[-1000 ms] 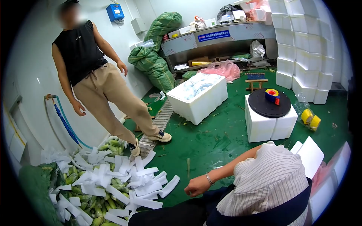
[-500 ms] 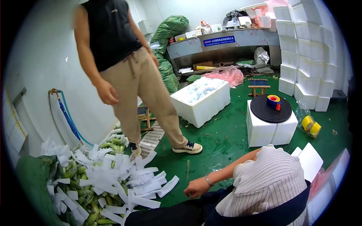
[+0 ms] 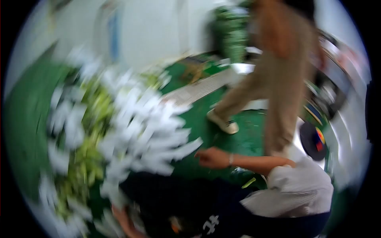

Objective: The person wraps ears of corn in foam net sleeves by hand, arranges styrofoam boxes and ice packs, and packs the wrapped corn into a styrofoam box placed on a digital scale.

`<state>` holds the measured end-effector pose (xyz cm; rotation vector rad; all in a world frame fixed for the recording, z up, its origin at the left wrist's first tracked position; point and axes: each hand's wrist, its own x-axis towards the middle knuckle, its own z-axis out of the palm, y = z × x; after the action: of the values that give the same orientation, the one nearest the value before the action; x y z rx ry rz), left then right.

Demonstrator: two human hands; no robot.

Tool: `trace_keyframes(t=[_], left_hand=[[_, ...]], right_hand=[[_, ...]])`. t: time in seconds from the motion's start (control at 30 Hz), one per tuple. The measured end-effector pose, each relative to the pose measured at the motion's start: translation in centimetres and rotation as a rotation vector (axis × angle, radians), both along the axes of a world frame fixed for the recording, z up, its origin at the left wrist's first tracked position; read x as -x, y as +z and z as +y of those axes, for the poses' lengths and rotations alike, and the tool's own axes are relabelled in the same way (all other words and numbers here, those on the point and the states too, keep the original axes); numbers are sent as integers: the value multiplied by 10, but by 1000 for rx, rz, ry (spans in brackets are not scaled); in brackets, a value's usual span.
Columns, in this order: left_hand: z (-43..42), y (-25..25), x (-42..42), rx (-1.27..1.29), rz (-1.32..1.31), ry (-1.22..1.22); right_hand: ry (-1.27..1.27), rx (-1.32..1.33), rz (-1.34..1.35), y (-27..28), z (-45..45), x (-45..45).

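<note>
My right hand, with a bracelet at the wrist, hangs in front of my dark-clad lap; its fingers look curled and nothing shows in them. It is near the right tips of the white strips. These flat strips lie scattered over a heap of green corn ears on the floor. Low in the view, my left hand is beside the lower strips and my dark clothing. Blur and the view's edge hide its fingers, so I cannot tell what it holds, if anything.
A person in beige trousers stands close in front of me. A green sack borders the heap at left. Behind lie a slatted metal strip and stuffed green sacks. At right is a round black seat with tape on it.
My view has swung left and down toward the corn heap, blurring the picture. My left hand has come into view at the bottom. The other person now appears farther right, mid-stride.
</note>
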<state>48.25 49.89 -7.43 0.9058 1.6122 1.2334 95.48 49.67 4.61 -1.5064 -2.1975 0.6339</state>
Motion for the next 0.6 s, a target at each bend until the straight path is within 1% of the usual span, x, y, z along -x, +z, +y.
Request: trace_keyframes(t=[0.03, 0.07, 0.1, 0.13, 0.17, 0.2, 0.27, 0.3, 0.33, 0.37, 0.4, 0.47, 0.5, 0.53, 0.57, 0.6], left_hand=[[-13, 24, -13, -28, -200, -58], [-17, 21, -15, 20, -32, -53], [-22, 19, -19, 76, 133, -47], [-21, 14, -17, 76, 298, -69], [-20, 25, -18, 57, 88, -126], [-19, 30, -17, -24, 170, -185], [-19, 50, -11, 44, 87, -255], [-18, 52, -3, 68, 82, -214], [-17, 52, 3, 61, 60, -238], [-18, 49, 12, 59, 36, -263], [-29, 42, 13, 79, 40, -223], [-32, 26, 47, -70, 156, -144], [-35, 22, 70, 93, 32, 52], [-38, 6, 95, -25, 33, 285], [-39, 3, 120, 17, 324, 447], [-37, -9, 145, 99, 520, 513]], right_hand=[[-2, -19, 60, 6, 13, 17], [-35, -75, 129, -1, 29, 37], [-46, -18, 133, -6, 47, 61], [48, 4, 247, -10, 65, 89], [135, -20, 280, -20, 84, 118], [225, 55, 230, -26, 102, 149], [587, -356, 115, -44, 130, 224], [745, -455, -35, -53, 136, 262], [893, -561, -187, -60, 139, 294], [1054, -698, -243, -79, 146, 323], [1149, -540, -63, -95, 142, 335], [1239, -293, -99, -119, 153, 366], [1158, -177, -52, -121, 156, 378], [976, 28, -100, -127, 156, 390], [886, 159, -65, -126, 160, 397], [787, 290, -43, -129, 165, 398]])
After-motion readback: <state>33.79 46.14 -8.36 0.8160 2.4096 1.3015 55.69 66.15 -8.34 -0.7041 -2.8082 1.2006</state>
